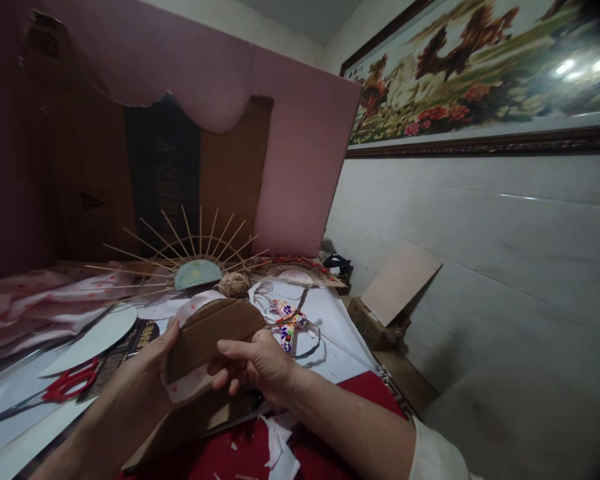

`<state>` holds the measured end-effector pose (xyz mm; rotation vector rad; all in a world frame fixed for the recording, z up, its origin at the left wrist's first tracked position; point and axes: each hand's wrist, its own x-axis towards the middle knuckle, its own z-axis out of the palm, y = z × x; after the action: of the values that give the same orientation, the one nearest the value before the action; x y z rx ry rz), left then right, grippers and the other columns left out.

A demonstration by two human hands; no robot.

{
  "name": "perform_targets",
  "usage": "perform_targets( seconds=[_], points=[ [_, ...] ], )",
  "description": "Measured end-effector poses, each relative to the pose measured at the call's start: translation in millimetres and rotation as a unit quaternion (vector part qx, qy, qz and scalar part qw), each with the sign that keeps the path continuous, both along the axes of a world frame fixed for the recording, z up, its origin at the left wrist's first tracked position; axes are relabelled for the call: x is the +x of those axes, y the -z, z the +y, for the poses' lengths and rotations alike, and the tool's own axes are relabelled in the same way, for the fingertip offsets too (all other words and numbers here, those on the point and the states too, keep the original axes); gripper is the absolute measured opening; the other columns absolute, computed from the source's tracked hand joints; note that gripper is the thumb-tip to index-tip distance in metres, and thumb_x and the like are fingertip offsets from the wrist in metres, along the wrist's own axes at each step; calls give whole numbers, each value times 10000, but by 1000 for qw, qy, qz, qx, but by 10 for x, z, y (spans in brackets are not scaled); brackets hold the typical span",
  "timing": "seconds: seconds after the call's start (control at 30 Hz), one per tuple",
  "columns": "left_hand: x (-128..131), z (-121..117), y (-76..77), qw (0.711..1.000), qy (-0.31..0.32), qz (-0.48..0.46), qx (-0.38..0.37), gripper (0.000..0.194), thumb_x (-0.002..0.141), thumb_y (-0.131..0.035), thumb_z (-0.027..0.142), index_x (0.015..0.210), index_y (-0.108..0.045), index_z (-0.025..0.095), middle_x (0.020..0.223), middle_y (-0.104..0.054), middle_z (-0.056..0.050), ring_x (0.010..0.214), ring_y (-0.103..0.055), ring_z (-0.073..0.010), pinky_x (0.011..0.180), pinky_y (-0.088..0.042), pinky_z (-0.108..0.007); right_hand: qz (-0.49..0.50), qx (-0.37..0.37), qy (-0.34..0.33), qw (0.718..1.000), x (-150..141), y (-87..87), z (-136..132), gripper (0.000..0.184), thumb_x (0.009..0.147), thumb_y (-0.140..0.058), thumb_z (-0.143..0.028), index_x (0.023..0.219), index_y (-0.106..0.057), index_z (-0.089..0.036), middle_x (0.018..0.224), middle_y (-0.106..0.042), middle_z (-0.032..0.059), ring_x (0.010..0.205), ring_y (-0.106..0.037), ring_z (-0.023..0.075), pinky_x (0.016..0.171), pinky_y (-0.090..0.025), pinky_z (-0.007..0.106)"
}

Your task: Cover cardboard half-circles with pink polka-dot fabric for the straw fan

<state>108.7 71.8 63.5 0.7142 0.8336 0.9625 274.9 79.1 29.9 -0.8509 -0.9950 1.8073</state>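
Observation:
A half-round piece of brown cardboard [215, 330] is held up in front of me, with pale fabric with pink spots [185, 388] showing along its left and lower edges. My left hand [155, 363] grips its left end, thumb near the top edge, other fingers hidden behind. At the right end my right hand [265, 363] pinches the cardboard, thumb on its face and fingers curled below. Just beyond lies a colourful patterned fabric piece [289, 325] on white paper [343, 327]. A ball of twine [233, 285] rests behind the cardboard.
A fan-shaped frame of thin sticks [197, 272] stands at the back. Red-handled scissors [73, 383] and a white oval card [93, 340] lie left. White scraps [281, 447] lie on the red cloth [370, 393]. A pink board [300, 167] rises behind; a tiled wall [505, 267] bounds the right.

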Motion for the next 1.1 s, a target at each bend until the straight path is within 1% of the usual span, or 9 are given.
perform_targets(
  seconds=[0.1,0.2,0.4,0.53,0.63,0.7,0.8,0.93,1.1],
  points=[
    [18,-6,16,999,18,-3,31,520,677,-812,472,1092,-710,176,865,-761,-129,701,-716,-298,692,-617,-400,-7,1,-5,1000,21,-3,10,544,538,-846,-515,786,-678,-60,709,-689,74,518,-645,125,384,-430,173],
    [47,4,29,999,-24,10,47,541,555,-907,323,1050,-717,218,753,-755,-65,581,-702,-260,540,-600,-328,-12,12,-14,1000,27,13,21,551,551,-842,-520,827,-676,-73,698,-688,59,514,-640,123,386,-425,176],
    [34,72,45,998,-53,26,23,517,450,-948,332,894,-726,187,699,-745,-73,559,-699,-280,513,-605,-341,-34,31,-11,999,11,56,39,664,527,-798,-702,752,-617,-105,658,-665,41,476,-624,119,373,-395,175],
    [-22,71,-50,997,-70,12,1,541,529,-896,242,1034,-704,209,796,-763,-77,665,-724,-307,572,-626,-386,-35,-7,107,994,22,51,47,775,654,-457,-924,616,-514,-152,525,-583,13,361,-516,86,338,-309,176],
    [-34,44,-132,991,-127,21,-24,526,638,-782,169,1151,-679,226,900,-768,-81,727,-730,-301,631,-636,-423,-7,-53,54,997,15,34,14,870,755,-228,-915,645,-583,-128,606,-623,67,477,-579,118,428,-406,209],
    [-27,31,-152,990,-136,9,-32,562,635,-778,155,1181,-675,236,970,-766,-86,803,-735,-310,689,-637,-433,53,-46,-5,998,-12,25,-24,858,779,-275,-888,745,-645,-115,738,-671,101,679,-647,164,606,-509,266],
    [-12,23,-122,994,-106,-10,-37,749,517,-899,222,1225,-656,263,1035,-762,-89,876,-731,-337,733,-635,-422,133,-1,-5,991,-53,7,-60,757,790,-405,-843,954,-671,-153,897,-696,99,894,-647,206,824,-517,344],
    [-9,31,-56,996,-74,13,-49,945,361,-978,334,1241,-637,282,986,-774,-82,812,-738,-340,678,-640,-388,149,68,47,985,-23,-32,-17,720,829,-407,-799,1188,-616,-211,977,-709,99,922,-653,248,780,-532,380],
    [35,34,-77,993,-89,50,-63,1067,257,-988,269,1257,-618,224,849,-781,-81,634,-724,-314,592,-635,-370,158,120,86,976,56,-69,55,629,744,-626,-708,1112,-652,-198,995,-721,96,904,-658,256,719,-553,371]
  ],
)
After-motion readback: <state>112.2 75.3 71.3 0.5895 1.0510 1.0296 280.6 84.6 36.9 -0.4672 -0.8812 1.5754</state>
